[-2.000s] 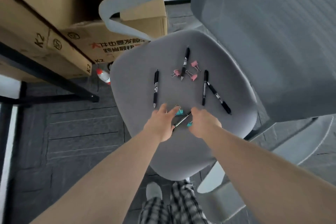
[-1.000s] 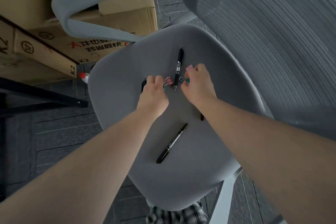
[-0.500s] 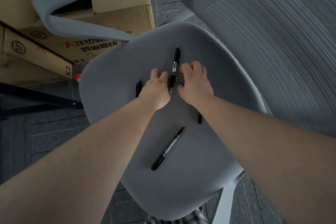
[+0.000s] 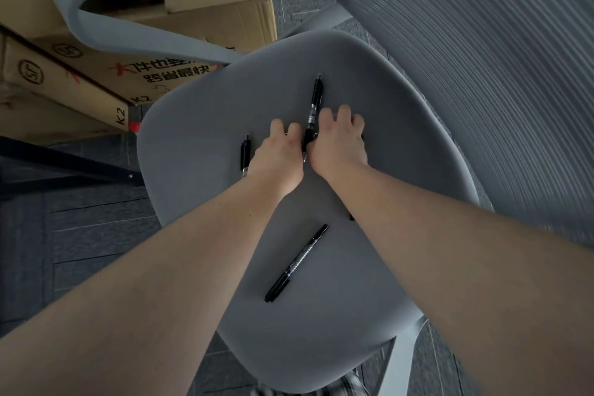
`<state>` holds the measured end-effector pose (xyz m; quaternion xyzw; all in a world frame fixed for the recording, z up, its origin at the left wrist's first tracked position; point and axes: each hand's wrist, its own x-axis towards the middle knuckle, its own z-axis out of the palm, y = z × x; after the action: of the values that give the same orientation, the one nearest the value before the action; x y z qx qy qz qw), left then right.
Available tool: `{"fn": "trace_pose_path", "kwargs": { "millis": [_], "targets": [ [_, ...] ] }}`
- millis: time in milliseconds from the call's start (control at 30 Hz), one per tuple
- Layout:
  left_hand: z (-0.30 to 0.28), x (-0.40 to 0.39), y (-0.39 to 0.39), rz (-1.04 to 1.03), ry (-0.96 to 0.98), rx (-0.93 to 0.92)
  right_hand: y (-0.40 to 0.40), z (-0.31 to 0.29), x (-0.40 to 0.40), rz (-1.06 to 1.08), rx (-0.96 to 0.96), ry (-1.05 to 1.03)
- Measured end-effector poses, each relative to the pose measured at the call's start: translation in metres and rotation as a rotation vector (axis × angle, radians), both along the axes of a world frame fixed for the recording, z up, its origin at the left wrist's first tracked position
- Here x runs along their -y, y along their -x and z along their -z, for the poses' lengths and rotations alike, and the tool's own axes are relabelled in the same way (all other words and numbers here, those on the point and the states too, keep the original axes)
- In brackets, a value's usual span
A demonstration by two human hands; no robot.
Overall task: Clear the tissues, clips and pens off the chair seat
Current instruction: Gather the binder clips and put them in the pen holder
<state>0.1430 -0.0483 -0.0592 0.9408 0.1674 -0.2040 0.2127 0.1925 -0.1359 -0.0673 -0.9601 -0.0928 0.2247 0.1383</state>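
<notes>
Two bare hands worked side by side on a grey chair seat (image 4: pixel 369 80) strewn with black pens.

The left hand (image 4: pixel 276 159) and right hand (image 4: pixel 337 143) lay knuckles-up, fingers curled down onto the seat; whether they pinched anything could not be told. One pen (image 4: pixel 313 109) lay between them, pointing away. A second pen (image 4: pixel 245 154) lay just left of the left hand, and a marker (image 4: pixel 297 264) lay nearer, between the forearms. Cardboard boxes (image 4: pixel 199 19) stood beyond the seat.
</notes>
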Motion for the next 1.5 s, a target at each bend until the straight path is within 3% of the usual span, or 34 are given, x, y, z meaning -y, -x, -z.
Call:
{"fn": "trace_pose_path", "kwargs": {
  "millis": [733,1000,1233,1500],
  "targets": [
    [-0.017,0.001,0.013,-0.017,0.02,-0.106,0.018,-0.012,0.007,0.02,-0.014,0.091],
    [-0.025,-0.003,0.026,0.023,0.023,0.004,0.019,-0.025,0.02,0.012,0.011,0.001],
    [-0.063,-0.024,0.033,0.042,0.045,0.085,0.018,-0.067,0.022,-0.045,0.036,-0.082],
    [-0.142,-0.068,0.051,-0.021,-0.007,0.244,0.029,-0.154,-0.019,-0.187,0.095,-0.089]
  ]
}}
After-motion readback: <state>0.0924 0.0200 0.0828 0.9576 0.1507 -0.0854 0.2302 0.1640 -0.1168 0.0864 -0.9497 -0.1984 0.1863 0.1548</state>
